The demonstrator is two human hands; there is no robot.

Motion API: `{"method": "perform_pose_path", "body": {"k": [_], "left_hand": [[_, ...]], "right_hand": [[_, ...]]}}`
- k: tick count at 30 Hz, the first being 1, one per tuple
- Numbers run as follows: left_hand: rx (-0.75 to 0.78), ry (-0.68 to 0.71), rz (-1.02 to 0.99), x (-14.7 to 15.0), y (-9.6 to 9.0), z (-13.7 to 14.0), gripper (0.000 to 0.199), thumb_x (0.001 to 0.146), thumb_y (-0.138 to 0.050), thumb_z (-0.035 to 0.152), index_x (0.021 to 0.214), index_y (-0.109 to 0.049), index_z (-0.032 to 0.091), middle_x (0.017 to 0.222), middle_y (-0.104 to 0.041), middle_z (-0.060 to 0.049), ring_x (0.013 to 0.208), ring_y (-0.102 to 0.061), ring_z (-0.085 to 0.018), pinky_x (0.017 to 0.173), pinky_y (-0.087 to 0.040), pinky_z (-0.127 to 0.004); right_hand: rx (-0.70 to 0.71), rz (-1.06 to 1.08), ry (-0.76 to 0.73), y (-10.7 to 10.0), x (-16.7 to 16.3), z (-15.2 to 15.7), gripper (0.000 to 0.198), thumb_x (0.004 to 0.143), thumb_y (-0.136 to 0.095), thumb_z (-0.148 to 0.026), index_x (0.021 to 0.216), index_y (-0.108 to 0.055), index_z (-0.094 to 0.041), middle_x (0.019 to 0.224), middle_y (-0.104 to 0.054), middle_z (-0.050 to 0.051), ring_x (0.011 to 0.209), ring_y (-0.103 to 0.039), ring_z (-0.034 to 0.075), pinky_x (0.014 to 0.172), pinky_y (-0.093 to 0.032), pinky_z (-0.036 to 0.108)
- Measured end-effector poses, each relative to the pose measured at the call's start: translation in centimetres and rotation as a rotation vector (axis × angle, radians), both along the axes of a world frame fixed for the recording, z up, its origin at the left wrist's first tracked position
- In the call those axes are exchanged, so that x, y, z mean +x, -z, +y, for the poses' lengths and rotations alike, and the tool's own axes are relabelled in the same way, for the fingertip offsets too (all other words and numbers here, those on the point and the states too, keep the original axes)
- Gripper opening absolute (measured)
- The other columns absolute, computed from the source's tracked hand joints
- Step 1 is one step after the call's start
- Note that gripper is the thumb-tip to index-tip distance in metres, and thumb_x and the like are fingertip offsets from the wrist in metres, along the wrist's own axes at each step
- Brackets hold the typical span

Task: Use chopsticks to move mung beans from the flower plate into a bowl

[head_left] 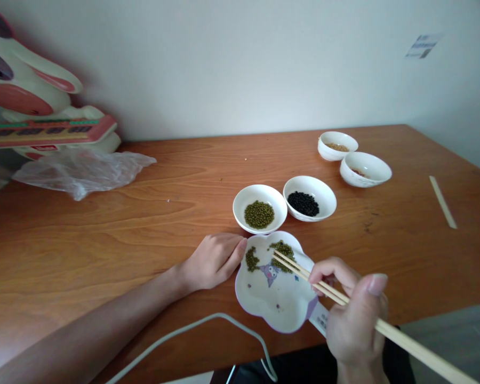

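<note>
My right hand [354, 309] is closed around a pair of wooden chopsticks [328, 289]. Their tips touch or hover just over a pile of green mung beans [285, 255] in a flower-shaped white plate [260, 298] with a purple rim and a cartoon figure. A smaller patch of the beans lies at the plate's upper left. My left hand [218, 260], its fingers curled, has the thumb against the plate's left rim. Right behind the plate stand a white bowl [278, 216] of mung beans and a white bowl [326, 205] of black beans.
Farther right are a white bowl [331, 154] with tan grains and another bowl [374, 169] with a few reddish bits. A pale strip [443, 202] lies at the right. A clear plastic bag [88, 170], a toy keyboard [48, 133] and a white cable [192, 324] are on the left.
</note>
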State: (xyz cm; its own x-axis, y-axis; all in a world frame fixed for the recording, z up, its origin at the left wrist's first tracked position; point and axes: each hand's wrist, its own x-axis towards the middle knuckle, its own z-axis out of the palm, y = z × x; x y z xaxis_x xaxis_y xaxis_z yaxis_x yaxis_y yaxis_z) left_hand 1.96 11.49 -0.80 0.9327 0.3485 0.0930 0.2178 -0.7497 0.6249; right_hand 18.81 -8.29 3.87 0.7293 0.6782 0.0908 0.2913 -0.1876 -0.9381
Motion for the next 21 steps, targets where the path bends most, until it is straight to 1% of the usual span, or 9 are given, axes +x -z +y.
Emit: {"method": "perform_pose_path", "body": {"k": [3, 8, 11, 16, 21], "left_hand": [[0.005, 0.005, -0.003, -0.1, 0.1, 0.0, 0.039, 0.114, -0.026, 0.032, 0.081, -0.044, 0.021, 0.078, -0.056, -0.001, 0.070, -0.050, -0.016, 0.074, -0.042, -0.030], [-0.003, 0.008, -0.006, -0.1, 0.0, 0.0, 0.038, 0.114, -0.027, 0.031, 0.081, -0.044, 0.021, 0.078, -0.056, -0.001, 0.070, -0.050, -0.015, 0.074, -0.042, -0.030], [-0.004, 0.009, -0.005, -0.1, 0.0, 0.0, 0.038, 0.114, -0.027, 0.031, 0.082, -0.044, 0.020, 0.078, -0.056, -0.001, 0.070, -0.051, -0.015, 0.074, -0.042, -0.030], [0.000, 0.017, -0.023, -0.1, 0.1, 0.0, 0.037, 0.114, -0.028, 0.030, 0.082, -0.044, 0.021, 0.078, -0.055, 0.000, 0.070, -0.050, -0.015, 0.074, -0.042, -0.030], [-0.009, 0.022, -0.026, -0.1, 0.1, 0.0, 0.036, 0.114, -0.027, 0.030, 0.082, -0.043, 0.021, 0.078, -0.054, 0.000, 0.070, -0.049, -0.015, 0.074, -0.041, -0.029]], "right_hand": [[-0.014, 0.007, -0.013, 0.0, 0.1, 0.0, 0.086, 0.101, -0.007, -0.079, 0.069, -0.063, -0.022, 0.063, -0.060, 0.005, 0.062, -0.056, 0.020, 0.055, -0.034, 0.033], [0.013, 0.055, -0.033, 0.1, -0.3, 0.4, 0.084, 0.100, -0.011, -0.080, 0.070, -0.063, -0.022, 0.062, -0.058, 0.003, 0.059, -0.054, 0.018, 0.055, -0.034, 0.033], [0.030, 0.039, -0.041, 0.1, -0.6, 0.7, 0.083, 0.101, -0.013, -0.080, 0.070, -0.063, -0.022, 0.063, -0.057, 0.002, 0.059, -0.053, 0.017, 0.057, -0.035, 0.033], [0.016, 0.001, -0.046, 0.0, -1.0, 1.0, 0.081, 0.104, -0.015, -0.076, 0.069, -0.062, -0.021, 0.062, -0.058, 0.002, 0.058, -0.052, 0.016, 0.058, -0.035, 0.032], [-0.004, -0.031, -0.060, 0.1, -1.0, 1.0, 0.079, 0.105, -0.015, -0.073, 0.070, -0.062, -0.021, 0.062, -0.057, 0.003, 0.060, -0.053, 0.017, 0.055, -0.033, 0.032]]}}
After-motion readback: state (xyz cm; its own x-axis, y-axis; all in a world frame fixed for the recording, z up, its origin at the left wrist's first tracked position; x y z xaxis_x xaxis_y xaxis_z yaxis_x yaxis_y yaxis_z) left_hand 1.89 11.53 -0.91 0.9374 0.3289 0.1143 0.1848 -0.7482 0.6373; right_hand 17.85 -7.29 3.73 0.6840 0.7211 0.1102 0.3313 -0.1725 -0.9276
